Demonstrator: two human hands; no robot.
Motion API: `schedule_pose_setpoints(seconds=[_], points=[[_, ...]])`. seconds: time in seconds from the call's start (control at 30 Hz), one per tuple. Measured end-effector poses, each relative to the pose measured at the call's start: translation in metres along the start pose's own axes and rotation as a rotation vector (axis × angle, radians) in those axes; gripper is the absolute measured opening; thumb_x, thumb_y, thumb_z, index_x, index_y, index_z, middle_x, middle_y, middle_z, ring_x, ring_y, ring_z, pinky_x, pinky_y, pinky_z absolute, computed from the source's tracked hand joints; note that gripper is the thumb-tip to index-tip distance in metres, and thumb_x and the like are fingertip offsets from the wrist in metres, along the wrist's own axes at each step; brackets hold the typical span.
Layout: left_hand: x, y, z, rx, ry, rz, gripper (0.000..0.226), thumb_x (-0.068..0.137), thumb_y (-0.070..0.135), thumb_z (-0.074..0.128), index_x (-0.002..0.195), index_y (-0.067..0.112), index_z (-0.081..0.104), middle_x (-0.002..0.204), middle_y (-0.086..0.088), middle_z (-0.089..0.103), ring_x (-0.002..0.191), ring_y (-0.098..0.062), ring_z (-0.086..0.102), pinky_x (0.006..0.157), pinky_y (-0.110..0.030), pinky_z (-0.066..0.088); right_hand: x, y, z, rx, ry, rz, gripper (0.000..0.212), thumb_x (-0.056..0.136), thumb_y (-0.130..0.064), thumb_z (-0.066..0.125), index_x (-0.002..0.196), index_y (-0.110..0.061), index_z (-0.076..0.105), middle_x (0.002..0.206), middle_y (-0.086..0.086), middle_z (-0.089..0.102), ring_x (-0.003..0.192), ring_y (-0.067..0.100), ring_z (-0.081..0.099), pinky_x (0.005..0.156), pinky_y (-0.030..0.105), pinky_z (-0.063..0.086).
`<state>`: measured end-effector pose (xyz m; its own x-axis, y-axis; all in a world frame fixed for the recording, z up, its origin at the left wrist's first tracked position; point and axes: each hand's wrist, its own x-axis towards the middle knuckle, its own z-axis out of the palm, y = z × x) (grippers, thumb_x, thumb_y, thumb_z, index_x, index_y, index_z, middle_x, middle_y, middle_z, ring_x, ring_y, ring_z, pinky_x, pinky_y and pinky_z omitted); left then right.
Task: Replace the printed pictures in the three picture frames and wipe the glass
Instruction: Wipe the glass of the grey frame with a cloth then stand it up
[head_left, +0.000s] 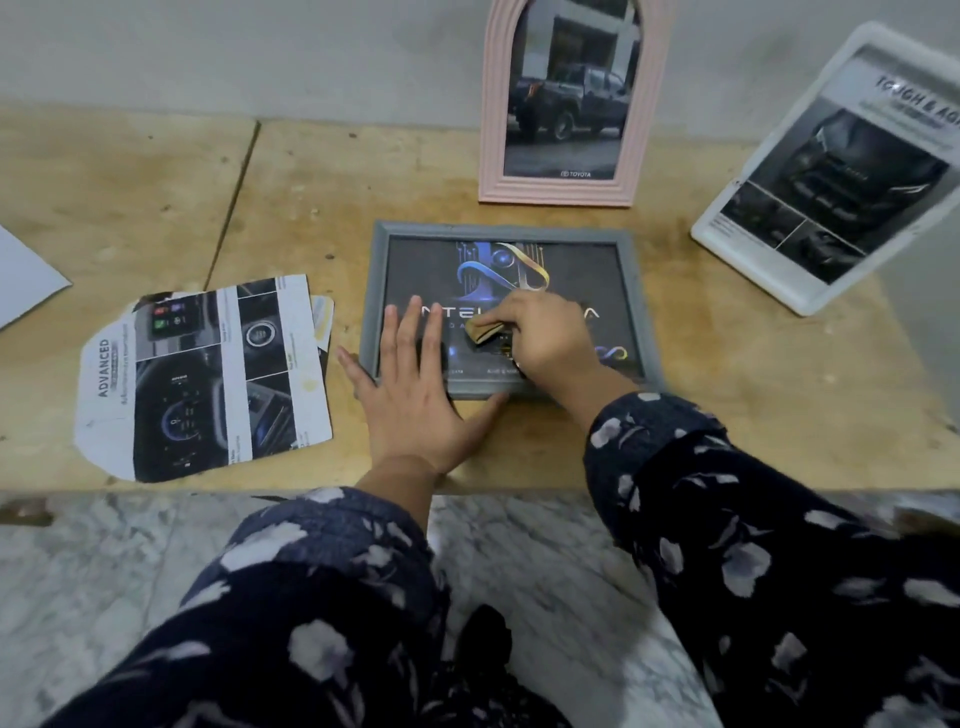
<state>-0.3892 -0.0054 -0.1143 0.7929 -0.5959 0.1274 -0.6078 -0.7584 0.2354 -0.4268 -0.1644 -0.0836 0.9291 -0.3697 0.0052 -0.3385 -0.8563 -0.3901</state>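
Marble-patterned flooring (104, 571) lies nearest, beneath two dark floral sleeves (322, 571) that reach forward onto a tan wooden table (130, 197). The left hand (415, 395) lies flat with fingers straight and spread, pressing the near left corner of a grey picture frame (506, 231) that lies face up on the table; its grip is fully open and holds nothing. The right hand (545, 343) has its grip closed around a small folded tan cloth (485, 330), pinched against the glass over a dark print. Just left of the frame lie loose cut-out prints (208, 384), one headed ADVANCED. Farther back, a pink arched frame (491, 104) stands upright against the wall, showing a truck, and a white frame (727, 228) leans tilted at the far right.
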Motion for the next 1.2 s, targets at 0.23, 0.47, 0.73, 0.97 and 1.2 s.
schedule_pose_setpoints(seconds=[0.23, 0.47, 0.73, 0.97, 1.2], points=[[0.000, 0.002, -0.003, 0.014, -0.019, 0.007, 0.103, 0.073, 0.084, 0.032, 0.154, 0.022, 0.016, 0.162, 0.002, 0.006, 0.149, -0.018, -0.004, 0.109, -0.070, -0.007, -0.026, 0.001, -0.012, 0.060, -0.151, 0.029, 0.041, 0.084, -0.005, 0.048, 0.107, -0.028, 0.073, 0.112, -0.004, 0.071, 0.108, 0.019, 0.062, 0.084, 0.025, 0.043], [-0.001, 0.002, -0.004, 0.009, -0.018, 0.018, 0.101, 0.075, 0.083, 0.032, 0.154, 0.023, 0.012, 0.161, 0.004, 0.005, 0.149, -0.016, -0.005, 0.109, -0.069, -0.008, 0.030, 0.021, -0.064, 0.232, 0.005, 0.231, 0.039, 0.087, 0.001, 0.050, 0.108, -0.022, 0.073, 0.110, -0.002, 0.070, 0.101, 0.014, 0.060, 0.081, 0.021, 0.044], [0.002, 0.004, -0.004, 0.012, -0.030, 0.000, 0.102, 0.073, 0.084, 0.033, 0.154, 0.027, 0.007, 0.161, 0.008, -0.002, 0.148, -0.013, -0.010, 0.111, -0.064, -0.013, 0.054, 0.048, -0.028, -0.101, 0.032, 0.200, 0.050, 0.086, 0.004, 0.046, 0.118, -0.029, 0.067, 0.118, 0.006, 0.062, 0.112, 0.029, 0.055, 0.083, 0.029, 0.043], [0.002, 0.002, -0.003, -0.013, -0.002, 0.007, 0.102, 0.072, 0.085, 0.035, 0.153, 0.025, 0.016, 0.161, 0.005, 0.008, 0.149, -0.015, -0.001, 0.111, -0.064, -0.010, 0.022, 0.046, -0.016, -0.108, -0.025, 0.159, 0.053, 0.081, 0.001, 0.049, 0.115, -0.036, 0.067, 0.115, -0.003, 0.060, 0.109, 0.027, 0.053, 0.090, 0.031, 0.044], [0.000, 0.005, -0.005, 0.003, -0.002, 0.010, 0.103, 0.072, 0.083, 0.036, 0.152, 0.022, 0.020, 0.160, 0.003, 0.014, 0.149, -0.017, 0.005, 0.111, -0.067, -0.005, -0.039, 0.032, -0.008, 0.021, 0.103, 0.092, 0.046, 0.070, -0.009, 0.041, 0.094, -0.026, 0.076, 0.101, 0.000, 0.069, 0.090, 0.030, 0.059, 0.076, 0.030, 0.043]])
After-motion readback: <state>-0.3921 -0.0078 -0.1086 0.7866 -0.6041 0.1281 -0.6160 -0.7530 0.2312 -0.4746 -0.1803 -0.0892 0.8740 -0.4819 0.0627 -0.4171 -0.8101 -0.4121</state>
